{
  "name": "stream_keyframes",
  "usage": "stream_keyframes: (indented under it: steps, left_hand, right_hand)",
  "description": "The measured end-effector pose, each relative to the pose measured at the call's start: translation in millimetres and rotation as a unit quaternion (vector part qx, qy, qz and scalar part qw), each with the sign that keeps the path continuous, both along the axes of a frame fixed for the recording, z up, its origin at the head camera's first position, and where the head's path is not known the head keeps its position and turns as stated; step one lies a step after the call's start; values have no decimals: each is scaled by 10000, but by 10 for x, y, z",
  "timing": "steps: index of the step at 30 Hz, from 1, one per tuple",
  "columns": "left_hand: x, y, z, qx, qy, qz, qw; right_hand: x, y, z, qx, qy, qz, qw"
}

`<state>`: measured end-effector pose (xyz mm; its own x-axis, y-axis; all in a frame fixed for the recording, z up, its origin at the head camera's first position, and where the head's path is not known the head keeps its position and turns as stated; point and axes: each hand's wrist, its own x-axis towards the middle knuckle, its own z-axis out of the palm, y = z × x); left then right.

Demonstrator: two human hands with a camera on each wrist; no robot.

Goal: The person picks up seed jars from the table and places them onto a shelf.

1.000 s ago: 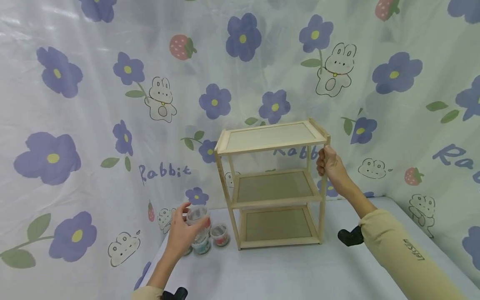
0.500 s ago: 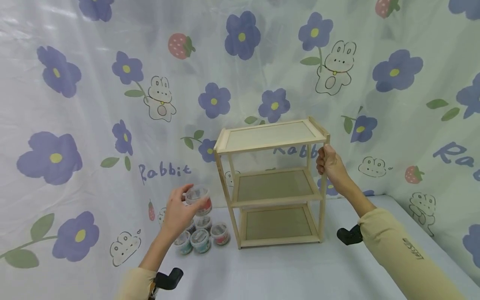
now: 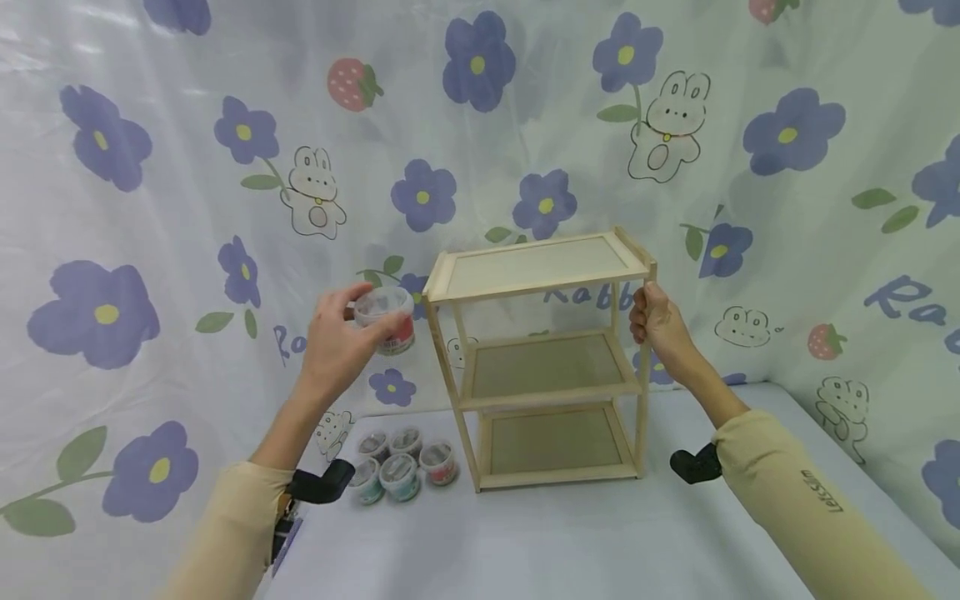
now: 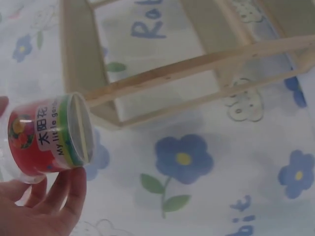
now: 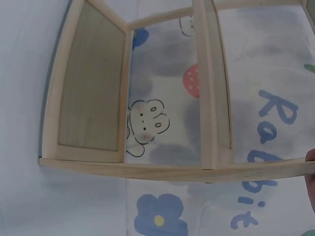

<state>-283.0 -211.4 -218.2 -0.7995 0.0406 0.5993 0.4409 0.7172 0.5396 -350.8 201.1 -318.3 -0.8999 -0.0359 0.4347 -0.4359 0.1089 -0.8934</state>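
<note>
My left hand [image 3: 337, 337] holds a clear plastic cup [image 3: 387, 319] with a red label between thumb and fingers, up beside the top left corner of a wooden rack [image 3: 551, 402]. In the left wrist view the same cup [image 4: 48, 139] lies tilted on its side to the camera, with Chinese print and a green band. The three-tier rack stands on the table, its shelves bare. High on its right front post, my right hand [image 3: 662, 327] grips the wood with curled fingers. Only a sliver of that hand [image 5: 310, 179] shows in the right wrist view.
Several more lidded cups [image 3: 400, 476] with red or teal labels stand grouped on the white-covered table [image 3: 555, 542], left of the rack. Behind hangs a curtain [image 3: 480, 150] printed with flowers, rabbits and strawberries, close to the rack's back.
My left hand has lifted the red-labelled cup from among the other cups up to the height of the rack's top. My right hand keeps its grip on the post.
</note>
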Motion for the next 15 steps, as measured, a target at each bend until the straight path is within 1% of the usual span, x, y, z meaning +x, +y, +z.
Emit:
stream_keyframes:
  steps: [2,4,7,11,15]
  left_hand:
    - [-24,63,132,-22,153,-8,9999]
    - [-51,133,245,-70,231,17,9997]
    - [-112,258,385,-48,185,3,9998]
    - [-212,455,522,44,78,-150,9998]
    - [-311,659,628,41,81,-316,9995]
  right_hand:
    - [-6,13,3,8,1,-28,10000]
    - [-14,26,5,-21,-6,-32,10000]
    - [-25,35,4,-80,-10,-56,10000]
    - [-38,27,-5,-159,-55,-75,9998]
    - [-47,-6,-11,-242,-91,-19,9997]
